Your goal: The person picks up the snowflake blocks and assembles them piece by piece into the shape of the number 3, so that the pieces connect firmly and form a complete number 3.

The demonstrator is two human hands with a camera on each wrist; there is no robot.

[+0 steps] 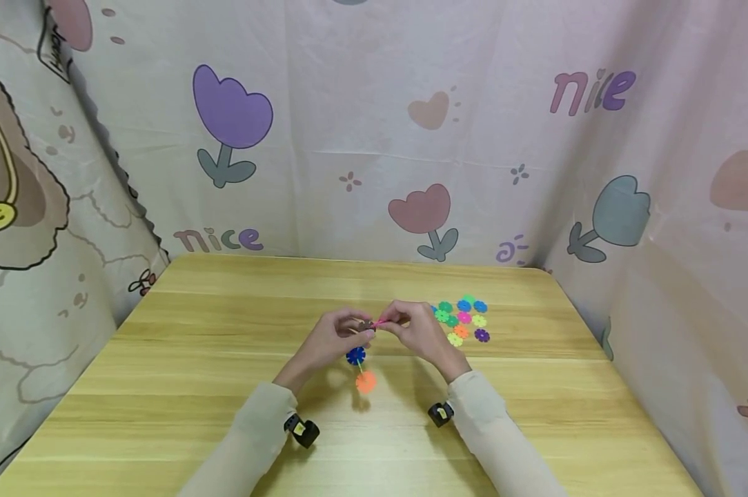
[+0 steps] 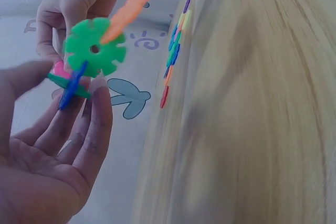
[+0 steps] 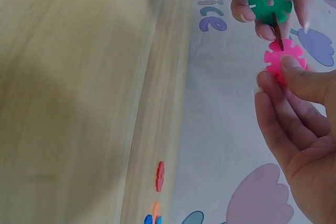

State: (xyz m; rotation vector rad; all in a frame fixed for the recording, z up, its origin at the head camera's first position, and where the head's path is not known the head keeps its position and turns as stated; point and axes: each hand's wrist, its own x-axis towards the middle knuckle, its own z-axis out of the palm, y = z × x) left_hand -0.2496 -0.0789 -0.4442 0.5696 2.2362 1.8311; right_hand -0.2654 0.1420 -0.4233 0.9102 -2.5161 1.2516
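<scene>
In the head view, my left hand [image 1: 327, 342] holds a chain of slotted plastic snowflake discs. A brown disc [image 1: 366, 324] is by its fingertips; a blue disc [image 1: 355, 355] and an orange disc [image 1: 366, 382] hang below. The left wrist view shows a light green disc [image 2: 80, 38] in the chain too. My right hand [image 1: 419, 335] pinches a pink disc [image 3: 274, 62] between thumb and fingers. The pink disc meets the edge-on brown disc, which joins a dark green disc [image 3: 258, 4] at my left fingers.
Several loose snowflake discs [image 1: 464, 317] in mixed colours lie on the wooden table [image 1: 194, 386], right of my right hand. A red disc [image 3: 159, 177] lies near them in the right wrist view. A printed curtain [image 1: 349, 90] hangs behind the table.
</scene>
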